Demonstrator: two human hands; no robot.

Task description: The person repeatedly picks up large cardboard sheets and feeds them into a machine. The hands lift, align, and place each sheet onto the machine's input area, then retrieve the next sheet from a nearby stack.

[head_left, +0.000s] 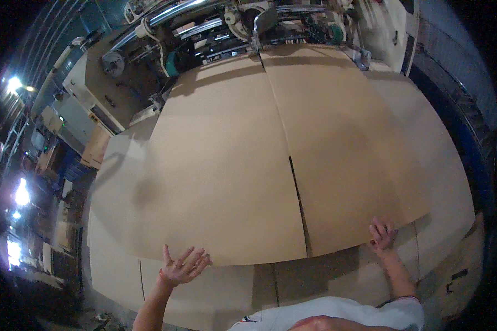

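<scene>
A large brown cardboard sheet [221, 165] lies before me, its far edge reaching the machine's rollers. Down its middle runs a crease, with a slot [299, 201] cut in from the near edge and a short one at the far end. At the near left edge is my left hand [183, 267], palm turned up and fingers spread, with nothing in it. My right hand [383, 236] touches the near edge toward the right corner. Its fingers are apart and slightly bent over the board; whether the thumb is beneath cannot be told.
Under the brown sheet lie paler boards [113, 226], sticking out on both sides and toward me. A machine [232, 27] with metal shafts and green wheels spans the far side, between a left housing [102, 91] and a right housing [384, 33]. Bright lamps [22, 193] glow at far left.
</scene>
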